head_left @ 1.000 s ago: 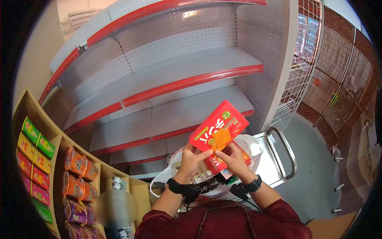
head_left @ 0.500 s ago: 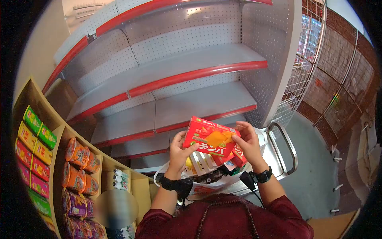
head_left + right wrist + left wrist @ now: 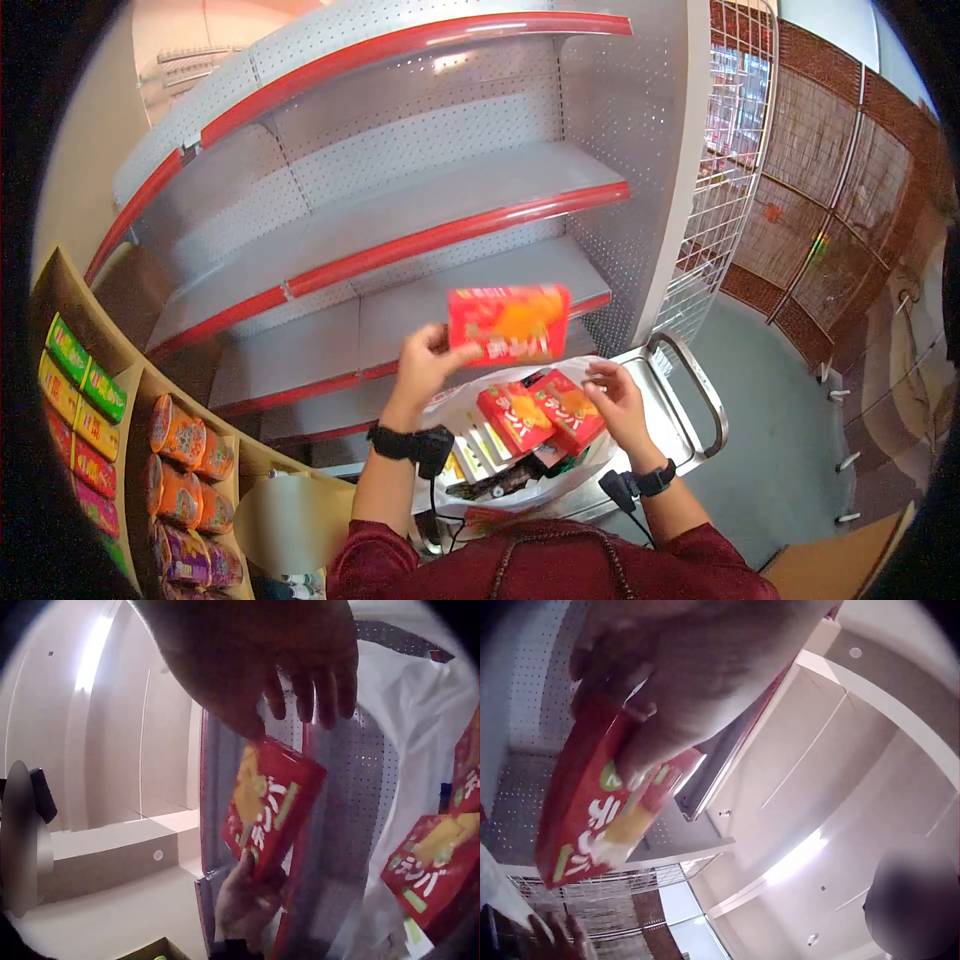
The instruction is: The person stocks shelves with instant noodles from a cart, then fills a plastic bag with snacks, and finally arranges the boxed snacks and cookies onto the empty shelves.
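My left hand grips a red snack box by its left end, holding it up in front of the lower shelves. Its front carries orange pictures and white lettering, and the thumb lies across that face in the left wrist view. The right hand is off the box, fingers loosely bent over the right side of a white plastic bag. Inside the bag lie two more red boxes, with pale packs and dark packages beside them.
The bag stands on a metal cart with a curved handle. Ahead rise grey shelves with red edges. A wooden rack on the left holds orange noodle packs, purple packs and coloured boxes. Wire mesh flanks the shelving.
Both hands held the red box before; now the right hand has let go and moved away. The left hand has carried the box left and up, uncovering the boxes in the bag.
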Motion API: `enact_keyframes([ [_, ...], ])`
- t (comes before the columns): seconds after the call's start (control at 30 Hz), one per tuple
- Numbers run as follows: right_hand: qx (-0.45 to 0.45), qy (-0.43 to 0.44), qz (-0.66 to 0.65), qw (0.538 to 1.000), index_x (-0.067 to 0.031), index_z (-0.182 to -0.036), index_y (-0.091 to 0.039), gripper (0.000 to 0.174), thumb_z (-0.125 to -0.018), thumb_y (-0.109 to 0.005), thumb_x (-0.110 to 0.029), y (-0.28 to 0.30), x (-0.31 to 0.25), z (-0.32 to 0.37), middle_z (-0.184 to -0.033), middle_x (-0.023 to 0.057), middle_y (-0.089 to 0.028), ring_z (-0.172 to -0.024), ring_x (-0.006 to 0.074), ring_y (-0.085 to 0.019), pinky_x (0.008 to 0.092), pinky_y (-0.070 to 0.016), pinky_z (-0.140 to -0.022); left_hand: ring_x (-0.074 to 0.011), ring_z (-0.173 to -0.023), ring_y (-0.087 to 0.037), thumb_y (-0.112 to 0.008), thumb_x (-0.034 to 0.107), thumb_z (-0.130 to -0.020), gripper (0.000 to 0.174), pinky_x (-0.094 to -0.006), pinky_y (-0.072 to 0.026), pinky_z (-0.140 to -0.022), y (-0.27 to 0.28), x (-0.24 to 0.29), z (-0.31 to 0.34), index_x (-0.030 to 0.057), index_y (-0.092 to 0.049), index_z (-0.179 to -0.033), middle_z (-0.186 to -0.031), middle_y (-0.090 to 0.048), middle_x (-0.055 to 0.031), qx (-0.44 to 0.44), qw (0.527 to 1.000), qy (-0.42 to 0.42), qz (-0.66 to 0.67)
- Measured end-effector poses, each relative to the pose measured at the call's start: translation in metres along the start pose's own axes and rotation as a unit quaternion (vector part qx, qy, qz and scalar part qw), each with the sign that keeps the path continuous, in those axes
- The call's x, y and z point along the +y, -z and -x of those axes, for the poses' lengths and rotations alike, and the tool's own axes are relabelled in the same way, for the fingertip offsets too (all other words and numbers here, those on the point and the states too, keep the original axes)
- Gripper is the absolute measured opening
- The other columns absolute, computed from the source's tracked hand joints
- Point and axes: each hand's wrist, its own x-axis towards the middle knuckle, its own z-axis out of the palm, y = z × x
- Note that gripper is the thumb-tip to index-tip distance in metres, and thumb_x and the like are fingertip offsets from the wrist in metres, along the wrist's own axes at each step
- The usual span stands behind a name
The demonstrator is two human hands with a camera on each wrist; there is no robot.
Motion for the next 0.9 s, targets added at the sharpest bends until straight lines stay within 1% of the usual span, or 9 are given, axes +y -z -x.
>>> enact_keyframes([
  [0.13, -0.085, -0.034, 0.007, 0.996, -0.0021, -0.104, -0.049, 0.027, -0.080, -0.059, -0.005, 0.010, 0.000, 0.012, -0.096, 0.0046, -0.055, -0.086, 0.0101, -0.054, 0.0238, -0.0443, -0.076, -0.0149, -0.080, -0.059, -0.071, 0.007, -0.069, 0.041, -0.0291, -0.0482, -0.069, -0.026, 0.019, -0.083, -0.0053, -0.049, -0.100, -0.091, -0.061, -0.0104, 0.126, 0.984, -0.114, 0.052],
  [0.2, -0.140, -0.053, 0.064, 0.987, -0.0026, -0.103, -0.050, 0.026, -0.080, -0.060, -0.007, 0.012, -0.003, 0.016, -0.093, 0.0030, -0.056, -0.085, 0.0085, -0.054, 0.0231, -0.0443, -0.075, -0.0154, -0.081, -0.058, -0.071, 0.006, -0.068, 0.044, -0.0289, -0.0485, -0.069, -0.041, 0.012, -0.138, -0.0046, -0.046, -0.103, -0.093, -0.060, -0.0109, 0.126, 0.971, -0.187, 0.078],
  [0.23, -0.159, -0.007, 0.073, 0.985, -0.0029, -0.104, -0.050, 0.027, -0.080, -0.061, -0.009, 0.012, 0.003, 0.016, -0.094, 0.0024, -0.056, -0.084, 0.0084, -0.054, 0.0231, -0.0444, -0.075, -0.0154, -0.081, -0.058, -0.071, 0.006, -0.068, 0.044, -0.0289, -0.0485, -0.069, -0.050, 0.016, -0.156, -0.0046, -0.046, -0.103, -0.093, -0.060, -0.0109, 0.124, 0.971, -0.190, 0.079],
  [0.33, -0.196, 0.009, 0.115, 0.974, -0.0025, -0.102, -0.054, 0.027, -0.079, -0.063, -0.014, 0.015, 0.018, 0.017, -0.094, 0.0044, -0.058, -0.083, 0.0102, -0.056, 0.0237, -0.0453, -0.073, -0.0194, -0.081, -0.060, -0.073, 0.010, -0.065, 0.046, -0.0307, -0.0481, -0.071, -0.077, 0.023, -0.210, -0.0031, -0.048, -0.102, -0.092, -0.061, -0.0132, 0.179, 0.968, -0.173, -0.018],
  [0.43, -0.236, -0.036, 0.105, 0.965, -0.0029, -0.103, -0.055, 0.030, -0.079, -0.064, -0.017, 0.017, 0.015, 0.018, -0.089, 0.0050, -0.060, -0.080, 0.0108, -0.057, 0.0238, -0.0459, -0.071, -0.0322, -0.082, -0.059, -0.075, 0.024, -0.059, 0.049, -0.0395, -0.0459, -0.073, -0.099, 0.011, -0.256, -0.0006, -0.050, -0.094, -0.089, -0.060, -0.0177, 0.200, 0.947, -0.139, -0.209],
  [0.53, -0.254, -0.024, 0.097, 0.962, -0.0049, -0.100, -0.056, 0.027, -0.079, -0.063, -0.019, 0.019, 0.036, 0.020, -0.086, 0.0073, -0.061, -0.079, 0.0156, -0.060, 0.0273, -0.0475, -0.070, -0.0338, -0.080, -0.058, -0.075, 0.025, -0.059, 0.047, -0.0410, -0.0457, -0.072, -0.122, 0.009, -0.274, 0.0006, -0.050, -0.091, -0.086, -0.060, -0.0177, 0.198, 0.932, -0.139, -0.269],
  [0.67, -0.301, -0.057, 0.064, 0.950, -0.0020, -0.108, -0.052, 0.031, -0.081, -0.061, -0.015, 0.022, 0.045, 0.020, -0.091, 0.0057, -0.060, -0.084, 0.0117, -0.057, 0.0239, -0.0450, -0.074, -0.0343, -0.088, -0.057, -0.075, 0.027, -0.060, 0.049, -0.0403, -0.0457, -0.074, -0.136, 0.005, -0.292, 0.0004, -0.049, -0.093, -0.091, -0.060, -0.0199, 0.146, 0.949, -0.096, -0.262],
  [0.73, -0.295, 0.003, 0.080, 0.952, -0.0015, -0.108, -0.052, 0.030, -0.082, -0.060, -0.014, 0.024, 0.054, 0.019, -0.093, 0.0055, -0.059, -0.086, 0.0116, -0.056, 0.0240, -0.0447, -0.075, -0.0340, -0.090, -0.057, -0.075, 0.027, -0.060, 0.050, -0.0397, -0.0457, -0.075, -0.139, 0.003, -0.301, 0.0006, -0.049, -0.094, -0.092, -0.060, -0.0197, 0.132, 0.948, -0.109, -0.269],
  [0.9, -0.312, -0.061, 0.015, 0.948, -0.0013, -0.107, -0.051, 0.028, -0.082, -0.060, -0.012, 0.027, 0.060, 0.017, -0.093, 0.0060, -0.059, -0.087, 0.0123, -0.056, 0.0254, -0.0448, -0.076, -0.0330, -0.093, -0.056, -0.074, 0.030, -0.061, 0.056, -0.0395, -0.0446, -0.079, -0.145, -0.010, -0.319, 0.0014, -0.048, -0.101, -0.098, -0.059, -0.0175, 0.104, 0.946, -0.132, -0.277],
])
